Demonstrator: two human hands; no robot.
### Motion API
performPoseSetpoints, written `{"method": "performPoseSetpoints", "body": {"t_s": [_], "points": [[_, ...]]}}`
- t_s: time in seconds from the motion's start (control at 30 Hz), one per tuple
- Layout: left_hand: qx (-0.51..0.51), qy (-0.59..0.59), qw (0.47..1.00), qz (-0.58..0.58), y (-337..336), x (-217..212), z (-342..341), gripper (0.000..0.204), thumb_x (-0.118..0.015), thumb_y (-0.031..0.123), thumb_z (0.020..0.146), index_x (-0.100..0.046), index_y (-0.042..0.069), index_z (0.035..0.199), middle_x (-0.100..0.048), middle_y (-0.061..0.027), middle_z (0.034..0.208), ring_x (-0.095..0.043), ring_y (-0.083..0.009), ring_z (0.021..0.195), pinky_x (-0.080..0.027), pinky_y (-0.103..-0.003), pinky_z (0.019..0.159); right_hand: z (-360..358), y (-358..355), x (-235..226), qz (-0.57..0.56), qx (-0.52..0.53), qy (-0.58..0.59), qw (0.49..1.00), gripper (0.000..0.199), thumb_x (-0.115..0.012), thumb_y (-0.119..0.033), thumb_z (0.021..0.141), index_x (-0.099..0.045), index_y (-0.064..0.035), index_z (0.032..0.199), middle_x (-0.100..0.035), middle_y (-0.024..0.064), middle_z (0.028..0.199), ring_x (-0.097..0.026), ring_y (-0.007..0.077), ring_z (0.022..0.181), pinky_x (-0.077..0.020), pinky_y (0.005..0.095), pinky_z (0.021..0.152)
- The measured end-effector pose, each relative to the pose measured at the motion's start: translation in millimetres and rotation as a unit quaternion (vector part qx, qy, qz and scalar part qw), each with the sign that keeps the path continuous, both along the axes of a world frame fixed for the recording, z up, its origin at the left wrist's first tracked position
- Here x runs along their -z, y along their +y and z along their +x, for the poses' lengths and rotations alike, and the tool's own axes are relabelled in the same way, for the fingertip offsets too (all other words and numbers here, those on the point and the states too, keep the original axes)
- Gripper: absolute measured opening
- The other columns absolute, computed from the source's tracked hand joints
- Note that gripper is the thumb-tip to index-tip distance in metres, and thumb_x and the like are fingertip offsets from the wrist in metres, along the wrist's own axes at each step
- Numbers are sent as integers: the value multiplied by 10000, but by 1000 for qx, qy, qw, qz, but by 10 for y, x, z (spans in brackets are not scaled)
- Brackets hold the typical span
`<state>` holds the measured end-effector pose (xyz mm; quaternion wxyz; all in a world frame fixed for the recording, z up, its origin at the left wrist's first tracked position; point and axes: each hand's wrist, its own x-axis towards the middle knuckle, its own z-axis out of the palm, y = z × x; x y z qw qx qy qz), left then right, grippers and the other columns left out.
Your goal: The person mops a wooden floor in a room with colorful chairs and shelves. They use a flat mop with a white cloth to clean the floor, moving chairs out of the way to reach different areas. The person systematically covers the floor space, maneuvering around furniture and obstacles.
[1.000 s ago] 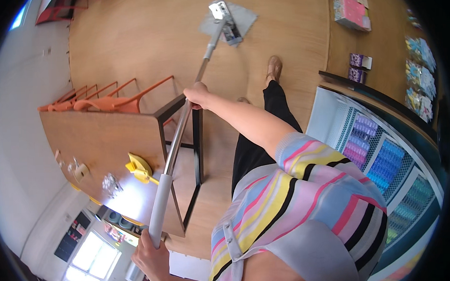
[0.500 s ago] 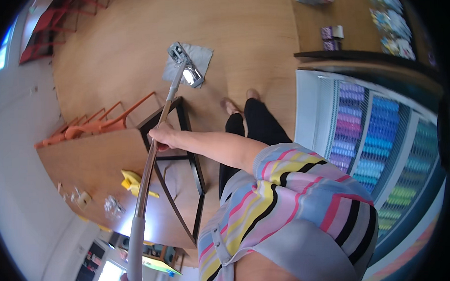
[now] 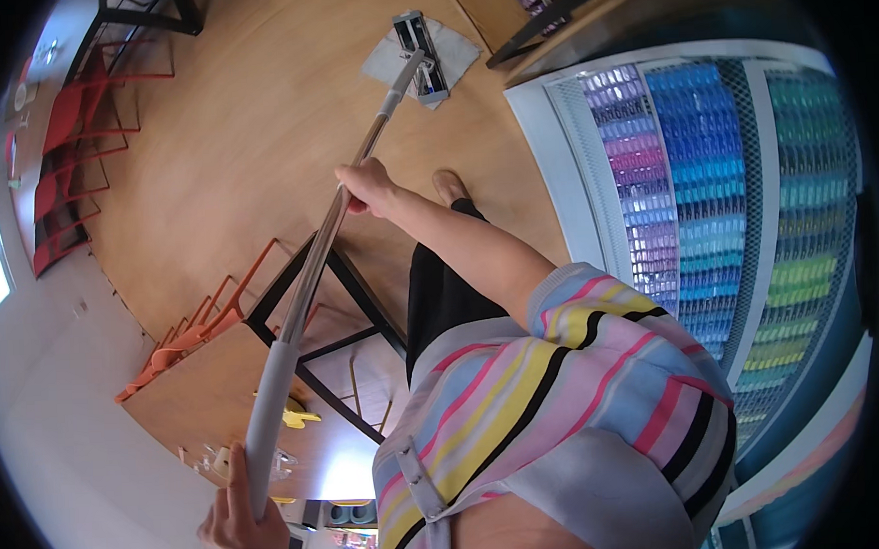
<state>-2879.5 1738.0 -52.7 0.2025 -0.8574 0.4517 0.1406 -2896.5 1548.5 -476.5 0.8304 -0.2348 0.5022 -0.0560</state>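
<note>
A flat mop point(image 3: 299, 279) with a long metallic pole runs from the lower left up to the floor. Its rectangular head point(image 3: 420, 57) lies on a pale grey cloth point(image 3: 456, 56) spread on the wooden floor. My right hand point(image 3: 367, 185) is wrapped around the middle of the pole, arm stretched forward and left across my body. Near the lower edge, my left hand point(image 3: 243, 523) grips the grey handle end, one finger extended along it. The pole slants past the corner of a black-framed table.
That wooden table point(image 3: 188, 409) stands at left with orange chairs point(image 3: 204, 326) and a yellow object point(image 3: 297, 413) on it. Red chairs point(image 3: 73, 161) line the far left. To my right is a white display rack point(image 3: 541, 126) of colourful small pieces. One shoe point(image 3: 449, 185) shows ahead.
The mop head and cloth have shifted away and to the right in view, with my right hand following. My left hand now shows more fully. The surroundings have turned in view.
</note>
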Motion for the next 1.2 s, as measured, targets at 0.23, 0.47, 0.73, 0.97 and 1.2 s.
{"method": "performPoseSetpoints", "body": {"t_s": [0.23,0.47,0.73,0.97,1.2], "points": [[108,15,993,45,-372,-445,-26,468,-621,-30,588,-588,43,1049,-585,-112,657,-587,-274,547,-464,-354,505,-537,-87,-234,28,64,-21,997,256,-495,-161,751,-514,28,579,-561,156,530,-496,211,366,-431,315,328],[165,54,984,36,-462,-609,-358,549,-578,-52,625,-593,115,1148,-586,-137,668,-588,-291,549,-462,-357,505,-1099,248,-441,67,97,-3,993,277,-507,-199,771,-542,37,631,-581,137,562,-526,193,400,-471,299,370],[220,95,971,23,236,-511,-353,440,-607,42,717,-606,173,1137,-606,-160,700,-586,-321,554,-462,-385,479,-1561,966,-392,46,94,22,994,296,-486,-191,768,-573,55,629,-611,157,579,-525,186,394,-451,295,360],[200,97,975,9,1060,-110,-239,424,-636,58,682,-615,127,1100,-604,-161,711,-608,-316,616,-473,-378,530,-1661,1538,-124,1,91,41,995,249,-525,-165,752,-558,65,664,-583,138,565,-559,192,449,-470,291,386],[342,-103,926,-120,1555,117,-503,491,-678,13,626,-587,75,1105,-554,-66,768,-573,-236,628,-468,-355,530,-1138,1862,209,128,552,-151,810,73,-500,15,751,-456,72,739,-531,171,629,-551,255,493,-489,351,424]]}}
